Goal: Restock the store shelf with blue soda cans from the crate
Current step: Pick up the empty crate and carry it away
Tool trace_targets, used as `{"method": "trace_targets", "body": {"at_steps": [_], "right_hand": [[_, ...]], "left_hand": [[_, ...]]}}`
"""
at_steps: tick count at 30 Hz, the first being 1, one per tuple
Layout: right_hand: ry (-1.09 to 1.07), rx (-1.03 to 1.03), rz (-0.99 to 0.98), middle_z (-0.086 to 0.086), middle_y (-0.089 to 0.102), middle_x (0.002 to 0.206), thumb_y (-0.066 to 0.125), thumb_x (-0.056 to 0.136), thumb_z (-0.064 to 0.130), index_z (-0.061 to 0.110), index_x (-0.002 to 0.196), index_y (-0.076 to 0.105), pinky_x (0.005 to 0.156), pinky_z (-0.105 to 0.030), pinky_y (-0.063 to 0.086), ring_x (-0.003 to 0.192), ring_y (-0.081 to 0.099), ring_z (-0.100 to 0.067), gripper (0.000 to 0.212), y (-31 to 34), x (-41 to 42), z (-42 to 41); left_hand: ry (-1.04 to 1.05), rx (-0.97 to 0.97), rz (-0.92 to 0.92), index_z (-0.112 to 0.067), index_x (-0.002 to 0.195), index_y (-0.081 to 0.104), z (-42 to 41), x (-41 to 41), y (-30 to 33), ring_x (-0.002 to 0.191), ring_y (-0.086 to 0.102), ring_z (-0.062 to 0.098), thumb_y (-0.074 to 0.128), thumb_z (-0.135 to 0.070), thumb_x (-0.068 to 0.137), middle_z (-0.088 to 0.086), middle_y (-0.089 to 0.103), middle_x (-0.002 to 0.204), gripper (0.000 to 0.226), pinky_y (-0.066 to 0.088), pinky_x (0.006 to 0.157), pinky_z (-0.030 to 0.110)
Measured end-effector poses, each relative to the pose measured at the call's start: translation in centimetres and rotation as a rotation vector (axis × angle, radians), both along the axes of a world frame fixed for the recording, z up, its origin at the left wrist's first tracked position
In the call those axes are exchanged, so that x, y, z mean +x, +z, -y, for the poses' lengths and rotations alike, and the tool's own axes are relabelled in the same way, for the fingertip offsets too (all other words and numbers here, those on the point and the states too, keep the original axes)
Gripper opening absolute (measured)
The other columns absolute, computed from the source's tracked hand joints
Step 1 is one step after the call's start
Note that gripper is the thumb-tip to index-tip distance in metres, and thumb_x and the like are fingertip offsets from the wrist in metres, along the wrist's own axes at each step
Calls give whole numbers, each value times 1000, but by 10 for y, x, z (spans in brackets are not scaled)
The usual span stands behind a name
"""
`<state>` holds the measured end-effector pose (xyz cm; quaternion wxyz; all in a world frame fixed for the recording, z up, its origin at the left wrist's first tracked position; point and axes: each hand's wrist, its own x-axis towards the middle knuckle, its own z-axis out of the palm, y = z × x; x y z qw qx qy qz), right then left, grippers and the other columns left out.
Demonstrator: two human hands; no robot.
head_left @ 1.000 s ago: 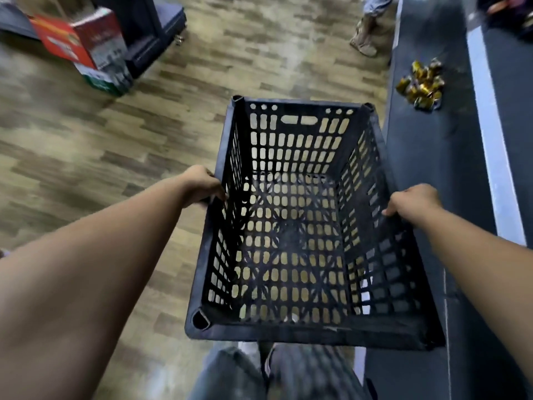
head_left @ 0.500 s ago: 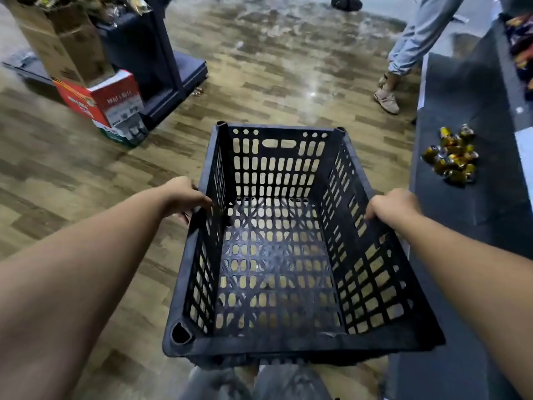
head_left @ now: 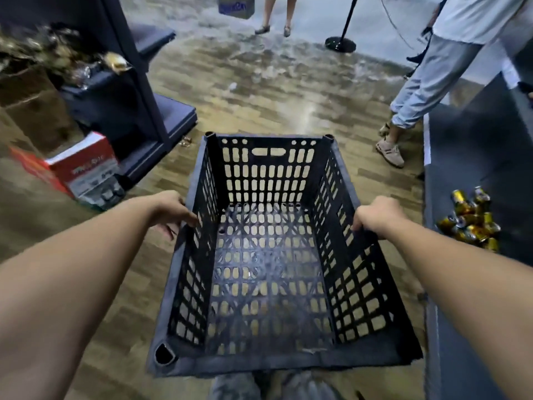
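Observation:
I carry a black slotted plastic crate (head_left: 268, 362) in front of me above the wooden floor, and nothing lies inside it. My left hand (head_left: 170, 210) grips the crate's left rim, fingers curled over the edge. My right hand (head_left: 377, 216) grips the right rim the same way. No blue soda cans show in this view. A dark low shelf (head_left: 476, 157) runs along the right, with a cluster of gold cans (head_left: 470, 220) on it.
A person in light trousers and beige shoes (head_left: 390, 153) stands ahead on the right by the shelf end. A dark shelf unit (head_left: 121, 90) with a red-and-white box (head_left: 83, 168) at its foot is on the left. Another person's legs (head_left: 274, 15) and a black stand base (head_left: 340, 43) are farther off.
The view has lifted and swung forward along the aisle, bringing the left shelf unit, the standing person and the far floor into sight. Both hands keep their grip on the crate.

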<state>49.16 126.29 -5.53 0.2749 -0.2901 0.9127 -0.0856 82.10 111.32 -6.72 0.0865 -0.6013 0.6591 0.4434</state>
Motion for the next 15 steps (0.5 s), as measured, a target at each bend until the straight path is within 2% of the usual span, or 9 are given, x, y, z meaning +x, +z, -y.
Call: {"method": "trace_targets", "body": {"at_steps": [6,8,11,13,15], "right_hand": [[-1,-10,-28,-14,64,78,73,65,18,5,64,61,64,-32,49,75,61,-32,17,17,-84,143],[12,5,-30,-12,63,78,72,64,18,7,65,61,67,-32,52,75,62,-32,16,9,-113,191],[45,35,-29,-12,63,81,71,65,19,10,63,59,75,-36,55,78,63,-33,16,-6,-164,268],[93,76,-45,-12,63,85,68,69,20,8,64,58,71,-32,53,79,62,-32,17,-7,-196,320],[125,56,-82,-14,61,90,64,74,22,6,74,59,66,-27,45,79,57,-30,17,-2,-231,378]], "left_hand": [[-7,-14,-10,7,92,60,161,-89,7,68,57,27,70,-8,81,16,54,86,21,54,42,30],[13,-13,-14,8,93,61,211,-120,-5,66,56,26,70,-7,80,17,54,86,23,53,42,32],[44,3,40,3,82,58,281,-167,-17,61,54,23,69,-6,81,13,53,75,14,50,45,31],[47,48,72,3,86,58,326,-201,-11,62,57,23,68,-6,82,15,56,80,15,53,46,31],[41,54,55,4,91,58,377,-231,-3,61,57,23,67,-7,83,19,59,87,16,52,40,27]]}}
